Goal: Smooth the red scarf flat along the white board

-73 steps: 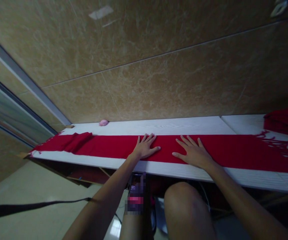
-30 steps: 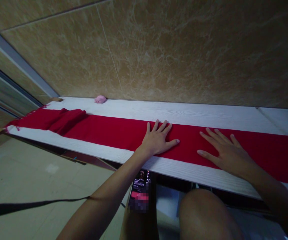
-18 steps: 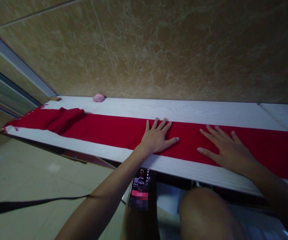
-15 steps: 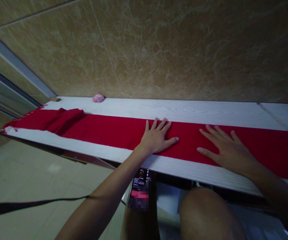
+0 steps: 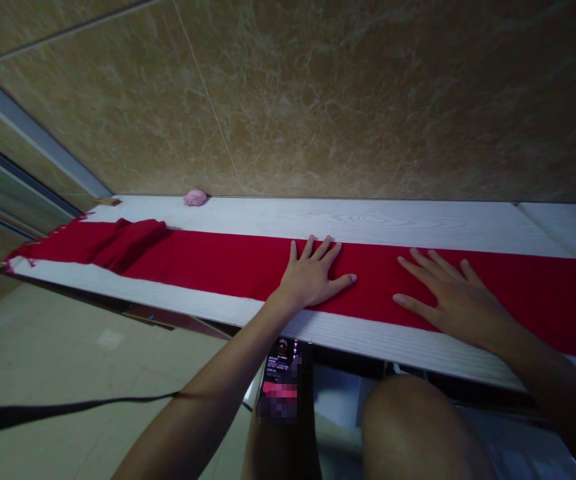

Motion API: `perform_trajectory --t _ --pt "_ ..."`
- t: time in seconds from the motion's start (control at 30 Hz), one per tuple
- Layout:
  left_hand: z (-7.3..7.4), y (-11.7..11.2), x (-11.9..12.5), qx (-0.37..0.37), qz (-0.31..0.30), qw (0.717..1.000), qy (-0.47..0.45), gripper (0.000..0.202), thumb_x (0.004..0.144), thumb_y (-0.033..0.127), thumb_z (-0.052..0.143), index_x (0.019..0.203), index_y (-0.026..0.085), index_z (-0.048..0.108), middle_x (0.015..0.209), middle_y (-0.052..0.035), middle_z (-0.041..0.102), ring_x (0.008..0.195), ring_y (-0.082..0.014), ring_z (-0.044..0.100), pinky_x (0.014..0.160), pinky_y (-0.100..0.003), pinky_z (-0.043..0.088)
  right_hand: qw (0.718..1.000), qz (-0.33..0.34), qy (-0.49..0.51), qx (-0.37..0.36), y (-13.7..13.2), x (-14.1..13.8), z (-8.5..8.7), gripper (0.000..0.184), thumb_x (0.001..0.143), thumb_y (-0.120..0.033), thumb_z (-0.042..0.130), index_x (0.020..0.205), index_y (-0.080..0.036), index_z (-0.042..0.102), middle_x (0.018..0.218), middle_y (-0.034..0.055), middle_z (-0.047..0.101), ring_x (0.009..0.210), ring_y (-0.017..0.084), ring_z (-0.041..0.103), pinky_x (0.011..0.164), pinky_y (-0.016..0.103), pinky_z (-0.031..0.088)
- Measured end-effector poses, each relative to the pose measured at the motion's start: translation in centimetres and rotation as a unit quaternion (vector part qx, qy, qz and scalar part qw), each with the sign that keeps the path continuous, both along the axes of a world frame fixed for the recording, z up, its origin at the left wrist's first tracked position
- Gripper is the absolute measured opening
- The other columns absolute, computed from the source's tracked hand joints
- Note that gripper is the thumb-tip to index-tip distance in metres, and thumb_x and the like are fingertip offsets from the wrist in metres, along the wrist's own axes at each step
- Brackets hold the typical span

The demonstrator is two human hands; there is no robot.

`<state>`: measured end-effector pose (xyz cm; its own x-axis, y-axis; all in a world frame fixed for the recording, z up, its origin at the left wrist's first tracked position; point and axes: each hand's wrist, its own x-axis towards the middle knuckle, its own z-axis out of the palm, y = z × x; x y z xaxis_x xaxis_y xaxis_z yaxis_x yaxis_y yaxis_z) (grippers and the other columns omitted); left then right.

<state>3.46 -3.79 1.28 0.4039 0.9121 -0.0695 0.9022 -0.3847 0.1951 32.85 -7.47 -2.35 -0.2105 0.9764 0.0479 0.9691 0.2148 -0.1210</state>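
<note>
A long red scarf [image 5: 218,263] lies stretched along a narrow white table [image 5: 368,223], running from the left end out past the right edge of the view. My left hand [image 5: 313,277] rests flat on the scarf near its middle, fingers spread. My right hand [image 5: 451,300] lies flat on the scarf a little further right, fingers spread too. Near the left end the scarf is bunched into a fold [image 5: 128,240], and its fringe hangs at the table's end.
A small pink object [image 5: 195,197] sits at the back of the table against the tan tiled wall [image 5: 318,100]. A phone [image 5: 281,380] rests by my knee [image 5: 413,427] under the table. A dark strap [image 5: 68,408] crosses the pale floor on the left.
The camera has swung left since the earliest frame, so the fringed right end and the red pile are out of view. Both hands have stayed flat on the scarf, hardly moving.
</note>
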Motion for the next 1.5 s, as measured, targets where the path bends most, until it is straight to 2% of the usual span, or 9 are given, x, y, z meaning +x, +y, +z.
perform_trajectory --t 0.47,0.73,0.8,0.93,1.0,1.1,1.27,1.5 --pt "-0.2 0.0 0.0 -0.001 0.000 1.000 -0.010 0.096 0.103 0.088 0.033 0.179 0.030 0.026 0.187 -0.0004 0.017 0.174 -0.0396 0.006 0.140 -0.069 0.003 1.000 0.006 0.000 0.026 0.1 0.3 -0.8 0.095 0.097 -0.086 0.041 0.173 -0.030 0.047 0.180 0.0095 0.037 0.168 0.042 0.029 0.132 0.074 0.025" --pt "0.0 -0.1 0.0 0.020 -0.004 1.000 -0.014 0.094 0.102 0.087 0.034 0.178 0.031 0.031 0.187 -0.0020 0.020 0.174 -0.0421 0.008 0.139 -0.071 0.005 1.000 0.002 -0.015 -0.003 0.1 -0.1 0.7 0.098 0.096 -0.086 0.044 0.175 -0.028 0.044 0.181 0.0115 0.036 0.167 0.046 0.027 0.130 0.077 0.026" --pt "0.4 -0.2 0.3 0.032 -0.008 0.999 -0.008 0.089 0.105 0.083 0.035 0.177 0.031 0.034 0.187 -0.0021 0.021 0.173 -0.0423 0.009 0.139 -0.072 0.005 1.000 -0.001 -0.018 -0.004 0.0 -0.6 1.3 0.096 0.098 -0.085 0.043 0.175 -0.028 0.043 0.182 0.0111 0.033 0.168 0.046 0.026 0.130 0.078 0.026" --pt "1.3 -0.6 1.4 0.021 -0.023 0.999 -0.009 0.072 0.113 0.064 0.031 0.176 0.031 0.037 0.186 -0.0018 0.022 0.174 -0.0403 0.009 0.138 -0.072 0.005 1.000 0.000 -0.023 0.003 0.2 -2.4 2.1 0.088 0.104 -0.079 0.035 0.175 -0.028 0.043 0.184 0.0085 0.029 0.170 0.042 0.022 0.132 0.074 0.024" --pt "1.4 -0.9 2.0 0.017 -0.029 0.999 -0.014 0.069 0.114 0.061 0.030 0.176 0.032 0.036 0.186 -0.0013 0.021 0.174 -0.0395 0.009 0.138 -0.072 0.007 1.000 0.012 -0.027 0.006 0.5 -3.2 2.2 0.089 0.104 -0.079 0.034 0.175 -0.027 0.042 0.185 0.0089 0.026 0.170 0.042 0.020 0.132 0.074 0.022" --pt "0.9 -1.0 2.5 0.015 -0.040 0.999 -0.015 0.071 0.114 0.064 0.029 0.177 0.031 0.033 0.186 -0.0022 0.021 0.173 -0.0399 0.010 0.137 -0.073 0.009 0.999 0.022 -0.033 0.003 1.0 -4.0 1.8 0.090 0.104 -0.080 0.036 0.175 -0.025 0.042 0.185 0.0104 0.026 0.170 0.042 0.019 0.132 0.076 0.020" --pt "0.0 -1.0 2.5 0.017 -0.041 0.999 -0.013 0.081 0.110 0.076 0.030 0.178 0.031 0.031 0.187 -0.0032 0.018 0.173 -0.0403 0.010 0.137 -0.073 0.008 0.999 0.011 -0.032 -0.021 1.4 -4.0 1.1 0.088 0.104 -0.078 0.041 0.175 -0.026 0.042 0.184 0.0112 0.029 0.170 0.042 0.021 0.132 0.076 0.019" --pt "0.2 -0.9 2.6 0.007 -0.040 0.999 -0.003 0.082 0.110 0.077 0.033 0.178 0.031 0.029 0.187 -0.0030 0.015 0.174 -0.0402 0.008 0.137 -0.073 0.006 0.999 0.009 -0.035 -0.022 1.4 -4.0 1.1 0.090 0.104 -0.080 0.039 0.176 -0.026 0.040 0.185 0.0105 0.026 0.170 0.040 0.020 0.133 0.074 0.017"
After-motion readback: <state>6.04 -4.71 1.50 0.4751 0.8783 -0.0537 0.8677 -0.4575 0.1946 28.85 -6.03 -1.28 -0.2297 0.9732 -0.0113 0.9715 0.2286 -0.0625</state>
